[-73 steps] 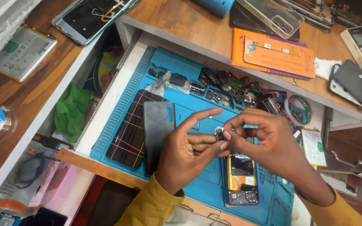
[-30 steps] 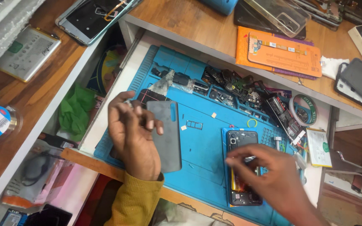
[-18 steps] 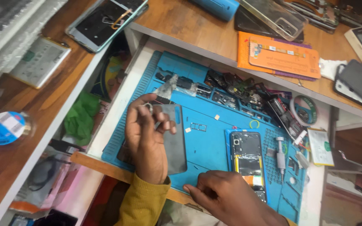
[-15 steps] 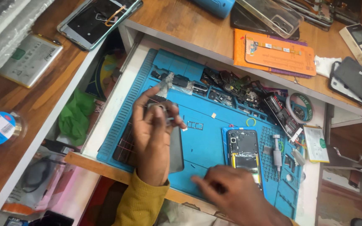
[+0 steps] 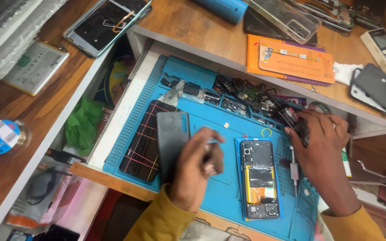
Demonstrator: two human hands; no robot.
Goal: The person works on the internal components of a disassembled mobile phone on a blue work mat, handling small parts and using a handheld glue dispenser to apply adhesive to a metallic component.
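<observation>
Wood desk edge [image 5: 45,129] borders the open drawer, where a ridged blue rubber mat [image 5: 220,187] carries a flat grey back cover [image 5: 171,138] beside a gridded dark panel [image 5: 146,138]. Left hand [image 5: 197,172] hovers blurred mid-mat, fingers curled together, its grip impossible to tell. Right of the opened phone [image 5: 260,178], the right hand [image 5: 325,156] pinches a small dark part [image 5: 295,125] near the far rim's component clutter.

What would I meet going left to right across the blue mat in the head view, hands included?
Black panel with coloured grid lines → grey phone back cover → left hand → opened phone → screwdriver → right hand, all over the blue mat.
</observation>
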